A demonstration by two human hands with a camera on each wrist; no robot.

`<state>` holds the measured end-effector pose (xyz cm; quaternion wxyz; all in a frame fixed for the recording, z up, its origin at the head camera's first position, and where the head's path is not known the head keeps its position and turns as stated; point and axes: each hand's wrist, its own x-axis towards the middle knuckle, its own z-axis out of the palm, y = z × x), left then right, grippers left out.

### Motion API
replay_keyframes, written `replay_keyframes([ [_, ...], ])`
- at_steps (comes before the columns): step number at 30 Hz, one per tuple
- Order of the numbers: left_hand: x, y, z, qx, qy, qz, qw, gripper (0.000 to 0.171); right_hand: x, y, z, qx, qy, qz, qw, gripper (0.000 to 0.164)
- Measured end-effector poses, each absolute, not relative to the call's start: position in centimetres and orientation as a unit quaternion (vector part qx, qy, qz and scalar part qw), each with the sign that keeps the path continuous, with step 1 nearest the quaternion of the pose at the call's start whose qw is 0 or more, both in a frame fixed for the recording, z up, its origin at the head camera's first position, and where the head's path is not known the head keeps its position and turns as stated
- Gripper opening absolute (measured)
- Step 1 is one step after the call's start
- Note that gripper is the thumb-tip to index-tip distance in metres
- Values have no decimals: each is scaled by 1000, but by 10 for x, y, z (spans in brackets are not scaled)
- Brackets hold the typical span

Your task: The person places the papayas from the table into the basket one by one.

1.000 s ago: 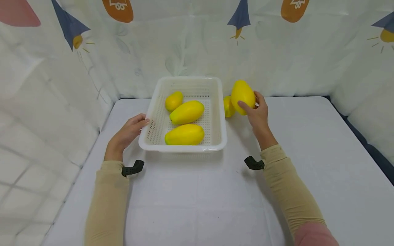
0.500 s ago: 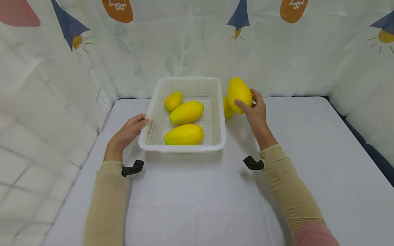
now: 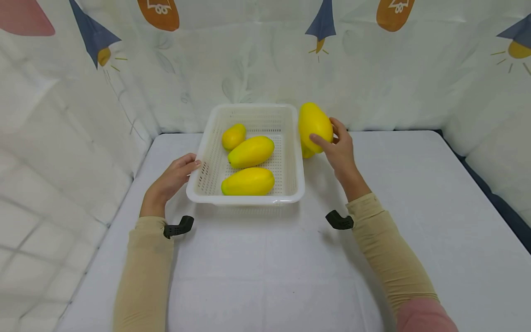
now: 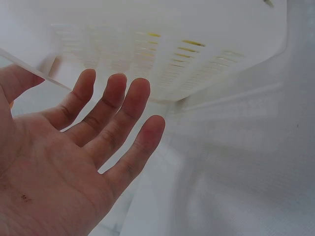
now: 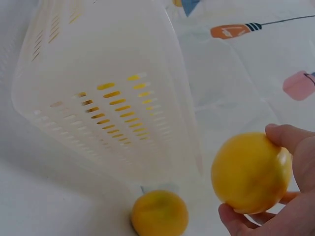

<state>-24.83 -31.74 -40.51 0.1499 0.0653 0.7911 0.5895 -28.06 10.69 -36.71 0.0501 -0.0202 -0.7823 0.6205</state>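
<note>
My left hand (image 3: 174, 180) holds the left rim of a white plastic basket (image 3: 245, 200). In the left wrist view its thumb goes over the rim, with the fingers spread by the outer wall. My right hand (image 3: 343, 154) grips a large yellow papaya (image 3: 315, 128) between thumb and fingers, off the table beside the basket's right wall. Below it sits another yellow fruit (image 5: 160, 214), mostly hidden in the head view. Inside the basket lie two long yellow papayas, a middle papaya (image 3: 251, 152) and a front papaya (image 3: 248, 181), plus a smaller yellow fruit (image 3: 234, 137).
A white cloth covers the table (image 3: 265, 267). A printed white curtain (image 3: 249, 60) hangs right behind the basket and along both sides. A small black device (image 3: 340, 220) sticks out from the right sleeve, and a similar device (image 3: 180, 227) from the left.
My right hand has moved left with the papaya, closer to the basket's right wall, and now covers more of the fruit behind it. The left hand and basket have stayed put.
</note>
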Motion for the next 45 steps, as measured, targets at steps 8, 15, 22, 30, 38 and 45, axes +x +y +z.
replay_keyframes([
  [8,-248,-318,-405,68,791,591,148,35,-280,102,-366,-14,-790,611,45,81],
  [15,-248,-318,-405,61,792,589,145,36,-281,98,-363,-1,-801,596,49,80],
  [22,-247,-318,-404,67,791,590,148,37,-283,94,-361,0,-810,585,45,81],
  [30,-247,-317,-405,53,789,595,143,37,-283,89,-358,2,-810,585,34,81],
  [38,-247,-318,-405,69,791,590,143,33,-286,85,-359,6,-812,583,34,83],
  [45,-247,-317,-404,57,791,593,139,38,-290,84,-361,12,-813,581,31,83],
])
